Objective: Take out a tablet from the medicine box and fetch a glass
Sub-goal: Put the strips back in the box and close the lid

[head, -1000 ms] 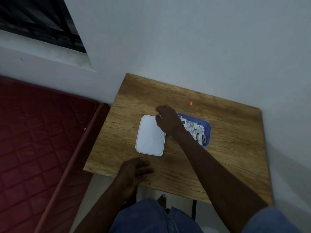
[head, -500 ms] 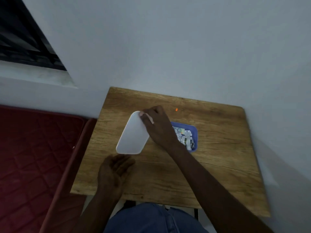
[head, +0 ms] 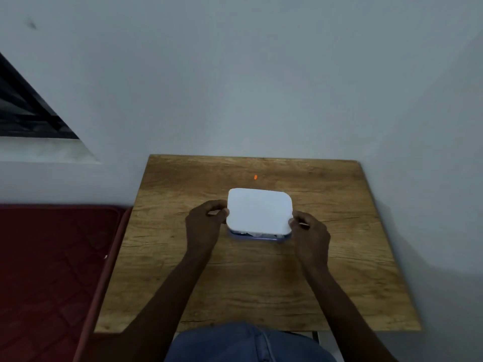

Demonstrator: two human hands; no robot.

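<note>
**Lid held over medicine box, both hands engaged**

Lid (head: 260,210), white with rounded corners, sits over the blue medicine box (head: 258,238) near the middle of the wooden table (head: 339,270). The lid covers most of the box. Only the near blue rim and a strip of the pale contents show beneath the lid's front edge, so whether the lid is fully seated cannot be told.

Left hand (head: 205,226) holds the lid's left edge, fingers curled around it, thumb on top near the front-left corner. Right hand (head: 309,232) pinches the front-right corner of the lid between thumb and curled fingers. Both forearms extend from the near table edge toward the box.

A small orange tablet (head: 255,177) lies on the bare tabletop beyond the box, toward the wall, apart from the lid and from both hands.

A red mattress (head: 52,270) lies to the left of the table. Blue denim (head: 248,343) shows at the near edge.
</note>
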